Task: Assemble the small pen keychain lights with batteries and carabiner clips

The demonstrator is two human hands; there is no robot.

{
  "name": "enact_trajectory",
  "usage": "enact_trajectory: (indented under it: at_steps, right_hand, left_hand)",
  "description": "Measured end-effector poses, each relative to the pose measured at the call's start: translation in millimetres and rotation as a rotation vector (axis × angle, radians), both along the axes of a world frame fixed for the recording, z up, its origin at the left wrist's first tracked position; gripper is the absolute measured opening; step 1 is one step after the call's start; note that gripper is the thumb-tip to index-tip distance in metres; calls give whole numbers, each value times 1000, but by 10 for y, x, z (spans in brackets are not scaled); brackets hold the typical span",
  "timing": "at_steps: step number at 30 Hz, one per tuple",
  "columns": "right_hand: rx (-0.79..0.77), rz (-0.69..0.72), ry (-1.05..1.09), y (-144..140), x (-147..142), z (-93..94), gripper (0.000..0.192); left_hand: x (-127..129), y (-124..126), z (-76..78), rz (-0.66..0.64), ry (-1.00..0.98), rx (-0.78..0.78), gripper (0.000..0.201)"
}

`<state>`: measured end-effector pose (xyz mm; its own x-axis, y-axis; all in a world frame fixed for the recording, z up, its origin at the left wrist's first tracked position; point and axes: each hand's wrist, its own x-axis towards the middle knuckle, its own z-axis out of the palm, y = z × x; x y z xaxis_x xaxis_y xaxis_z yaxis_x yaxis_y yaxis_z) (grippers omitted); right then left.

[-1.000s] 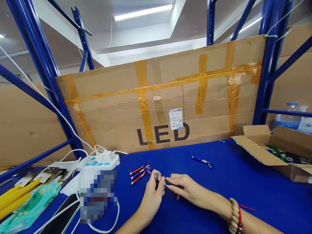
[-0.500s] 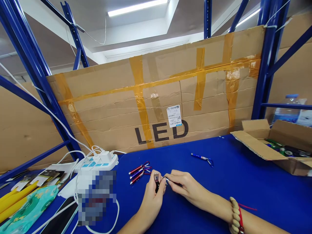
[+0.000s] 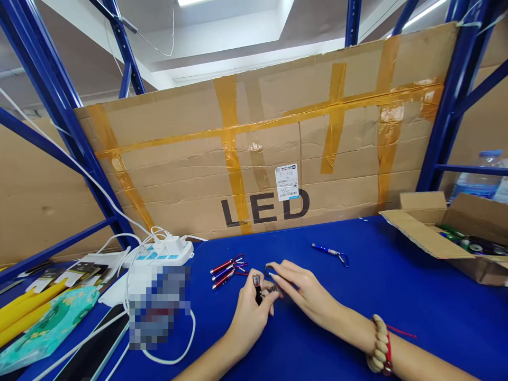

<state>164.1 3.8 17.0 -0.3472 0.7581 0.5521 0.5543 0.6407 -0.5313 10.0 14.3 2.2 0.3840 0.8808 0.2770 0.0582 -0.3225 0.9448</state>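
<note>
My left hand (image 3: 256, 307) is closed around a small black keychain flashlight (image 3: 258, 292), its clear end pointing up. My right hand (image 3: 299, 288) meets it from the right, fingertips pinching a dark curved clip (image 3: 267, 269) near the flashlight. Fingers partly cover the small silvery part between the two hands. Just beyond my left hand lie three keychain flashlights with carabiner clips: a red one (image 3: 222, 266), a blue one (image 3: 220, 273) and another red one (image 3: 223, 280). One more blue keychain flashlight (image 3: 326, 250) lies apart, farther right.
An open cardboard box (image 3: 472, 264) with batteries or similar cylinders stands at the right. A white power strip (image 3: 159, 256), cables, a phone (image 3: 95, 344) and a teal packet (image 3: 51, 328) crowd the left. A large cardboard sheet (image 3: 190, 185) walls off the back.
The right hand's fingers have spread and shifted slightly upward with the dark clip, while the left hand still grips the black flashlight a little lower. The whole view has tilted slightly.
</note>
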Motion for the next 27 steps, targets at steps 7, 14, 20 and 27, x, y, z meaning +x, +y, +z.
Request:
enact_trajectory:
  at_steps: [7, 14, 20, 27]
  right_hand:
    - [-158, -251, -402, 168, 278, -21, 21]
    - [-83, 91, 37, 104, 207, 119, 27]
    - [-234, 137, 152, 4, 93, 182, 29]
    - [-331, 97, 107, 3, 77, 214, 25]
  left_hand:
    - [-5, 48, 50, -20, -130, -134, 45]
    - [-2, 41, 3, -167, -197, -152, 46]
    - [-27, 42, 36, -295, -239, -183, 50]
    - [-73, -4, 139, -378, -225, -247, 51]
